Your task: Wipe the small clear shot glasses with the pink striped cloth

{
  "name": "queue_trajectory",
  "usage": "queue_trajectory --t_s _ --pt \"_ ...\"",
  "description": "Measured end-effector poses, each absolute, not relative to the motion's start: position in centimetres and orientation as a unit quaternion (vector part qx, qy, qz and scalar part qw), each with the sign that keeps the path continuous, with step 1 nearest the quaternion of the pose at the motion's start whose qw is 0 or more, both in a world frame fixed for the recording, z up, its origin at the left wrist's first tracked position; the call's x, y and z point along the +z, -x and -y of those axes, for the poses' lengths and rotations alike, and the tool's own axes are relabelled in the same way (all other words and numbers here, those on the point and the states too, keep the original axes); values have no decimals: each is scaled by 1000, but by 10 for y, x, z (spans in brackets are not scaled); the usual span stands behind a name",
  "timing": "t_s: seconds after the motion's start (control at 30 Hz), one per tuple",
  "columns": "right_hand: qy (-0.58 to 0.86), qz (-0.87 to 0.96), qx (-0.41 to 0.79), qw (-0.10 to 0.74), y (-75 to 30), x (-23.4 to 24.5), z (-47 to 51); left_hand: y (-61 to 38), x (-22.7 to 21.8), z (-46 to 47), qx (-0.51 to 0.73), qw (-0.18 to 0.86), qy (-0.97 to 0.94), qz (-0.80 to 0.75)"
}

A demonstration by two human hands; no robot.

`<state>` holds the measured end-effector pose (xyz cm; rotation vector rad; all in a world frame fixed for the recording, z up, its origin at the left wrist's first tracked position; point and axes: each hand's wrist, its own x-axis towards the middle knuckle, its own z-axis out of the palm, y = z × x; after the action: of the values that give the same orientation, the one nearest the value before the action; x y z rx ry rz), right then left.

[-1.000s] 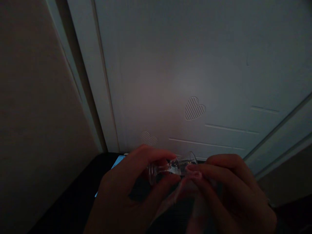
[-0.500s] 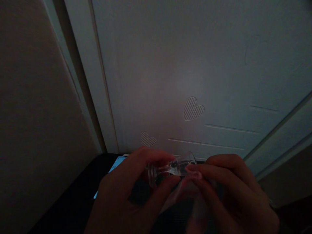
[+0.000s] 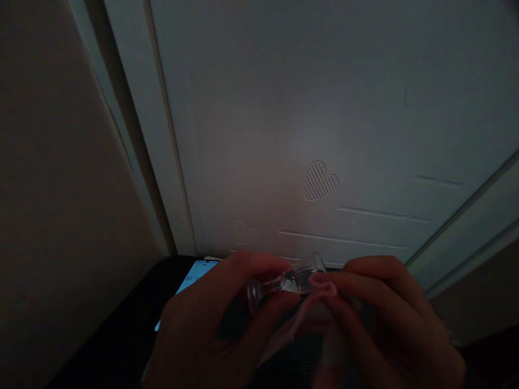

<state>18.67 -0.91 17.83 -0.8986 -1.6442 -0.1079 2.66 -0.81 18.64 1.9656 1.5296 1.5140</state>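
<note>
The scene is dim. My left hand (image 3: pixel 211 329) pinches a small clear stemmed glass (image 3: pixel 284 281), held on its side between thumb and fingers, foot to the left and bowl to the right. My right hand (image 3: pixel 385 324) is closed at the bowl's mouth, its fingertips pressing a thin pale pinkish cloth or tissue (image 3: pixel 320 302) against the glass. The cloth hangs down between my hands and its lower part is blurred in the dark.
A lit phone screen (image 3: pixel 190 281) lies on a dark surface (image 3: pixel 121 335) under my left hand. Behind stands a pale door (image 3: pixel 324 108) with striped heart shapes (image 3: pixel 320 181) and thin grooves. A plain wall (image 3: pixel 52 189) fills the left side.
My hands stay in place; the fingers have shifted slightly on the glass. The view has moved a little, so more of the phone screen shows.
</note>
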Motion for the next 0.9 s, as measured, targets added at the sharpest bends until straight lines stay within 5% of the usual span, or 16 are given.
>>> queue_trajectory --t_s 0.9 --pt "403 708 -53 578 -188 180 10 -25 184 7 509 109 -684 -510"
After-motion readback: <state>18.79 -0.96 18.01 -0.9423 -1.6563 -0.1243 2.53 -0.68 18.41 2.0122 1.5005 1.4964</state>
